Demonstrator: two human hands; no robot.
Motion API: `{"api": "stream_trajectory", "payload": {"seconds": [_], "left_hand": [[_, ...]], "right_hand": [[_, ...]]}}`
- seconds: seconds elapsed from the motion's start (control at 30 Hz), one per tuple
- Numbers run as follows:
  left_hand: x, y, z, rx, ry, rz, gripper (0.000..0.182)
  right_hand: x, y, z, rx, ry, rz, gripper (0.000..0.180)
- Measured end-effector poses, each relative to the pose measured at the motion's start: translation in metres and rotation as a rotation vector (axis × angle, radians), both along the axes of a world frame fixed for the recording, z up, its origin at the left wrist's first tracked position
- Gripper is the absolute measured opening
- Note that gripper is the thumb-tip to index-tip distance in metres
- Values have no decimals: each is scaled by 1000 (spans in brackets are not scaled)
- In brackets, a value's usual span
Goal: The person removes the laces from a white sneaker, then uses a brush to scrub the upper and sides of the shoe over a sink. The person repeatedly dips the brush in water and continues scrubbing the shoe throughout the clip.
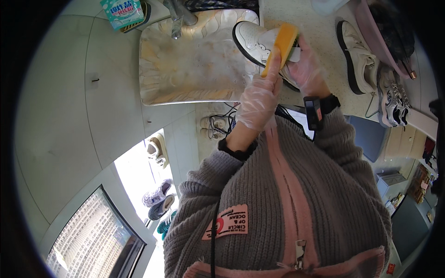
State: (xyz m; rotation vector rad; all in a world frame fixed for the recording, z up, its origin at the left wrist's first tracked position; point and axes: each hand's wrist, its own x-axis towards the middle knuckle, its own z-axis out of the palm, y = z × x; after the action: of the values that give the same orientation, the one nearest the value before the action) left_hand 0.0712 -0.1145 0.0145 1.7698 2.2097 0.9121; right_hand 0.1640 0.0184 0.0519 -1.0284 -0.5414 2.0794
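Both my hands wear clear plastic gloves. My left hand is closed on a yellow-backed scrubbing brush, one finger lying along its back. The brush is over the upper of a white shoe with a dark sole edge; its bristles are mostly hidden. My right hand grips that shoe from the right, near its opening, its fingers partly hidden. The shoe's toe points to the upper left, over the right edge of a marbled sink basin. A second white shoe lies on the speckled counter at right.
A plastic-wrapped faucet reaches over the basin. A teal packet lies beyond its left corner. Silver-grey sneakers and a pink tub with dark contents stand at right. Cables hang below the counter; more shoes are at lower left.
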Motion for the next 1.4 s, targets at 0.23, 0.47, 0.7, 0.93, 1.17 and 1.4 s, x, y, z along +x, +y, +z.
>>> {"api": "stream_trajectory", "payload": {"seconds": [0.23, 0.47, 0.7, 0.93, 1.17, 1.4], "left_hand": [[0, 6, 20, -120, -151, 83, 70], [1, 10, 28, -238, -77, 261, 72], [2, 6, 16, -392, -201, 248, 71], [18, 4, 25, -211, -268, 215, 68], [14, 7, 6, -126, -237, 298, 67], [5, -3, 0, -190, 24, 330, 70]], "right_hand": [[0, 1, -5, -22, 34, -2, 50], [-2, -3, -9, -81, 124, 24, 47], [-6, -8, 0, -71, 16, 29, 52], [-2, -5, -4, -70, 47, 97, 53], [-4, -6, -5, -83, 58, 69, 50], [0, -8, -2, -46, 44, 148, 48]]}}
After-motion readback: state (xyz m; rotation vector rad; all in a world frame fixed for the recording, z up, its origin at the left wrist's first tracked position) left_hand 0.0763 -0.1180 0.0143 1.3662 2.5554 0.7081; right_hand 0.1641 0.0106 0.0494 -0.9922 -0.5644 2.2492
